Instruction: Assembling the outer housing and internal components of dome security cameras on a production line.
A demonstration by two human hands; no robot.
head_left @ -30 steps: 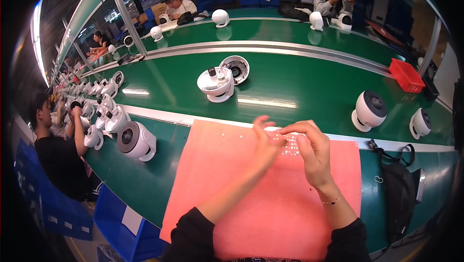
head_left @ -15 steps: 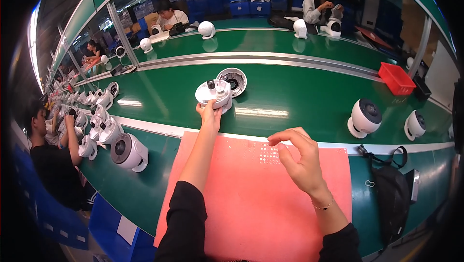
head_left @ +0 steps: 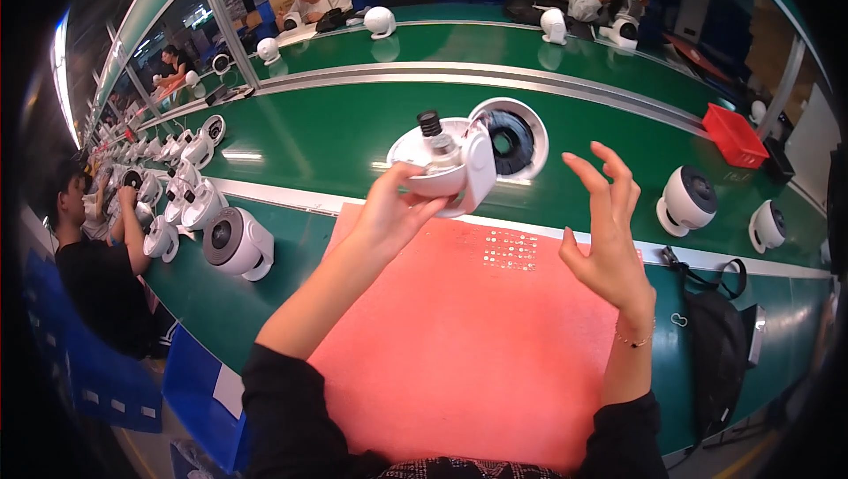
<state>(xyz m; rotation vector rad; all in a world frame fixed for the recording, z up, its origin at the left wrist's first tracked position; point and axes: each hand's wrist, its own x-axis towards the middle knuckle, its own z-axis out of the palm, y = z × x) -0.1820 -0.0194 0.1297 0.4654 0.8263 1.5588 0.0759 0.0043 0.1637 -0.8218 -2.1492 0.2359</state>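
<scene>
The left hand (head_left: 396,214) gripped a white camera housing (head_left: 444,164) from below, holding it lifted above the far edge of the pink mat (head_left: 459,338) — its open side up, a small dark lens part standing at the top. The right hand (head_left: 605,236) hovered beside it, fingers spread and holding nothing, near but apart from the housing. Behind the housing lay a round white ring with a black inside (head_left: 512,136) on the green worktop (head_left: 336,139). A patch of tiny screws (head_left: 510,249) sat on the mat below the hands. Further out, finished white dome cameras stood left (head_left: 234,243) and right (head_left: 687,201) — and a red bin (head_left: 731,136) lay beyond. A black bag (head_left: 720,346) hung at the worktop's right edge.
</scene>
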